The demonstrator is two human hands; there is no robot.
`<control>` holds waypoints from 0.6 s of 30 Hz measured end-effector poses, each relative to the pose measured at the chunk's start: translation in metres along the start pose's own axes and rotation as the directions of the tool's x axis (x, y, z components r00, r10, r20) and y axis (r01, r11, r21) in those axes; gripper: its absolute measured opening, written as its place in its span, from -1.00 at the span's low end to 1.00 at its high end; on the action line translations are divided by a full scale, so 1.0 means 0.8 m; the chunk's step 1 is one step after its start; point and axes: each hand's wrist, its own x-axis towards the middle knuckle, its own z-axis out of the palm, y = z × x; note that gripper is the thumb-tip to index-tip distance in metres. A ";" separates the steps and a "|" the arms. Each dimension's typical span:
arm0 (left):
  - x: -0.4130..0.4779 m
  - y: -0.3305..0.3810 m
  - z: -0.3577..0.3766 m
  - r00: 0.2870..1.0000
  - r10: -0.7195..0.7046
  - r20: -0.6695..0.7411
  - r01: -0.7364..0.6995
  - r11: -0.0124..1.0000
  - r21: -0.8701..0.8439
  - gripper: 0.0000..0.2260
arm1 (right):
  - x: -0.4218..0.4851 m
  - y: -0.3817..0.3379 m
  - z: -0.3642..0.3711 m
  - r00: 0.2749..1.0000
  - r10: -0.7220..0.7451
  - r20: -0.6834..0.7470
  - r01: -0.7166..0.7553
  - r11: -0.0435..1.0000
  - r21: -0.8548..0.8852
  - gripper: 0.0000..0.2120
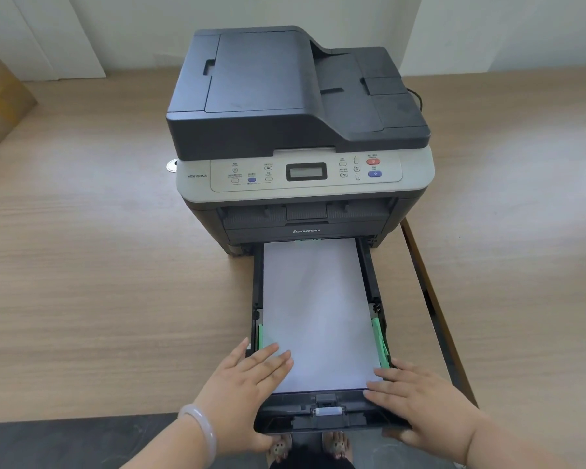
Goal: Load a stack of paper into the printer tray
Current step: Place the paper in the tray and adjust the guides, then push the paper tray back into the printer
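Observation:
A dark grey printer (295, 106) stands on a wooden desk (99, 265). Its black paper tray (329, 414) is pulled out toward me, past the desk's front edge. A white stack of paper (318, 309) lies flat in the tray between green side guides (381, 346). My left hand (247, 387) lies flat on the stack's near left corner, fingers spread, thumb below the tray's front. My right hand (420, 401) rests flat at the near right corner, fingers over the paper's edge and the tray's front rim.
A cardboard box (0, 99) sits at the desk's far left. A round metal grommet (172, 165) lies left of the printer. A dark gap (430, 292) runs between two desk tops on the right. A cable (418, 98) trails behind the printer. My feet (308, 448) show below the tray.

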 end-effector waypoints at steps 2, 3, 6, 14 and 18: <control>0.000 0.001 0.001 0.999 0.031 -0.009 -0.031 0.999 0.011 -0.16 | 0.000 0.001 0.002 1.000 -0.022 -0.016 0.022 1.000 -0.005 -0.47; -0.001 0.001 0.001 0.999 0.039 -0.007 -0.039 0.999 0.011 -0.18 | 0.000 0.002 0.001 1.000 -0.023 -0.015 0.023 1.000 -0.005 -0.47; -0.001 0.003 0.000 0.998 0.054 -0.024 -0.054 0.998 0.018 -0.22 | 0.001 0.002 -0.001 0.999 -0.022 -0.028 0.022 1.000 0.000 -0.49; -0.005 0.000 0.011 0.996 0.087 0.033 -0.085 0.994 -0.066 -0.52 | -0.001 0.002 0.007 0.999 0.002 -0.035 -0.001 0.999 0.054 -0.44; -0.008 0.001 0.006 0.999 0.025 0.021 -0.023 0.996 -0.081 -0.51 | -0.003 -0.001 0.005 0.995 0.020 -0.100 -0.019 1.000 0.008 -0.48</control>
